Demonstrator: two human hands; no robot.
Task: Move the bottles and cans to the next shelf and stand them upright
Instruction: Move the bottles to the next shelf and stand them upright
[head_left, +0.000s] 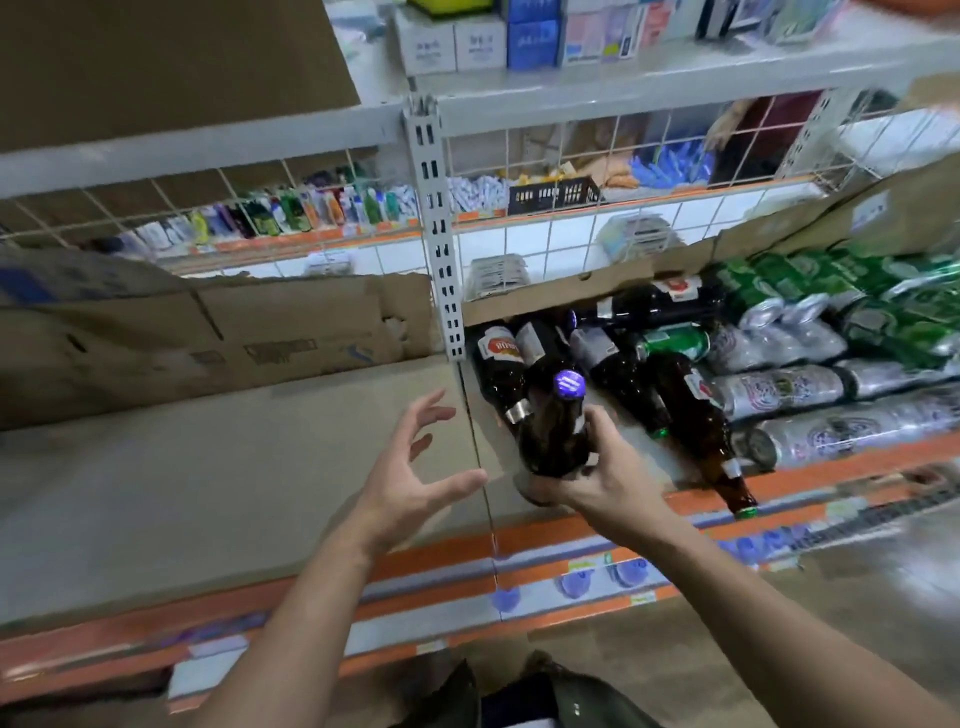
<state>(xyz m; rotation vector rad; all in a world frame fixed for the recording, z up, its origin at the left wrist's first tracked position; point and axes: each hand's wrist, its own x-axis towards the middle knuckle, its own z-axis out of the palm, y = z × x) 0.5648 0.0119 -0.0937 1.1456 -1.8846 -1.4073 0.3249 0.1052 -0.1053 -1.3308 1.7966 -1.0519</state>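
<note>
A brown bottle (553, 431), cap up, is gripped near its base by the right hand (587, 483), beside the left shelf (208, 467). The left hand (415, 467) is spread, holding nothing. As glass, the bottle is judged heavy, slick and breakable, and best held low. Farther right, bottles (623, 374) and cans (779, 389) lie flat.

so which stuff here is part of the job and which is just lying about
Job: purple-capped bottle in the right hand; lying brown bottles; lying cans; left shelf.
Lying about: toiletry bottles; black basket; boxes up top.
</note>
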